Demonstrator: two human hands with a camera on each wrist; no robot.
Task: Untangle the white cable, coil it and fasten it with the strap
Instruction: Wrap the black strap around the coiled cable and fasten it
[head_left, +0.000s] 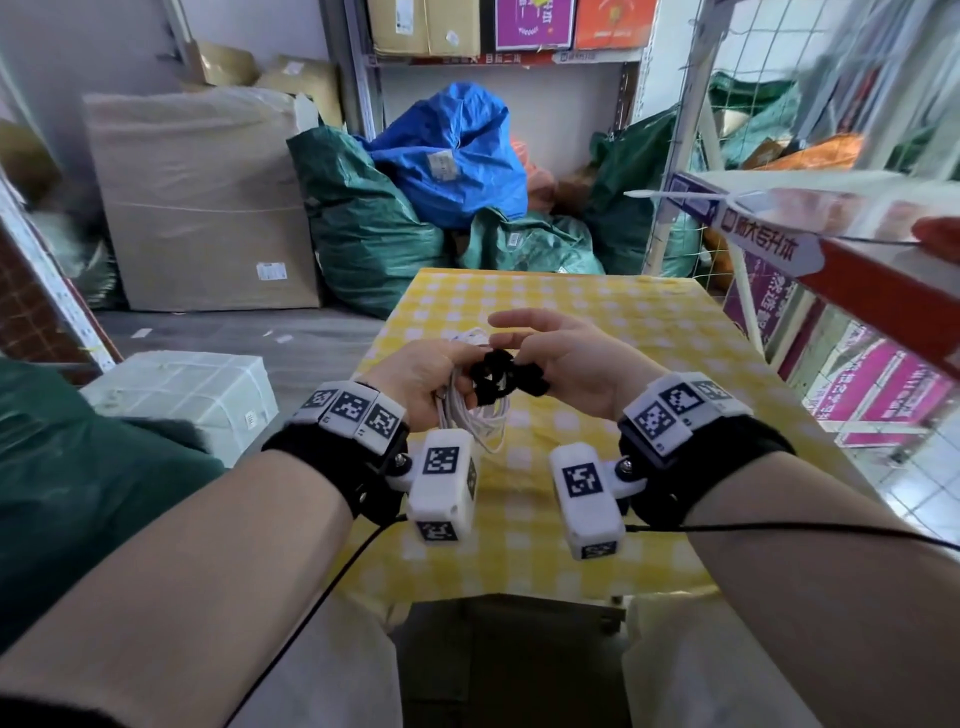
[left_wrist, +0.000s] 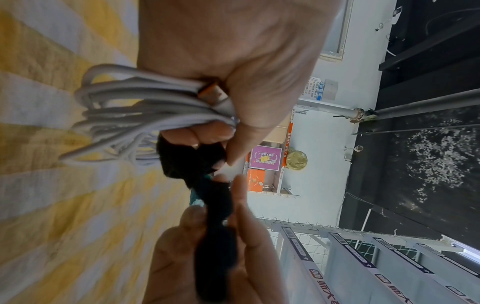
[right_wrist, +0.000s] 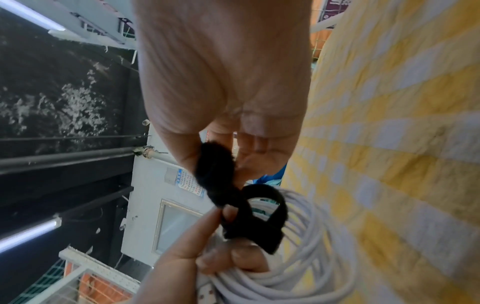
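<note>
The white cable (head_left: 475, 415) (left_wrist: 124, 115) (right_wrist: 306, 273) is wound into a coil and gripped in my left hand (head_left: 436, 376) (left_wrist: 226, 82), held above the yellow checked table (head_left: 649, 332). An orange-tipped plug (left_wrist: 211, 93) sticks out at the palm. A black fuzzy strap (head_left: 501, 375) (left_wrist: 207, 197) (right_wrist: 233, 197) loops beside the coil; its near end is caught under my left thumb. My right hand (head_left: 550, 353) (right_wrist: 228, 156) pinches the strap's other end between thumb and fingers, with the index finger stretched out over the coil.
Green and blue sacks (head_left: 447, 150) and a large wrapped carton (head_left: 202, 197) stand on the floor beyond the table. A red and white shelf (head_left: 841, 228) juts in at the right. A white foam box (head_left: 182, 395) sits to the left of the table.
</note>
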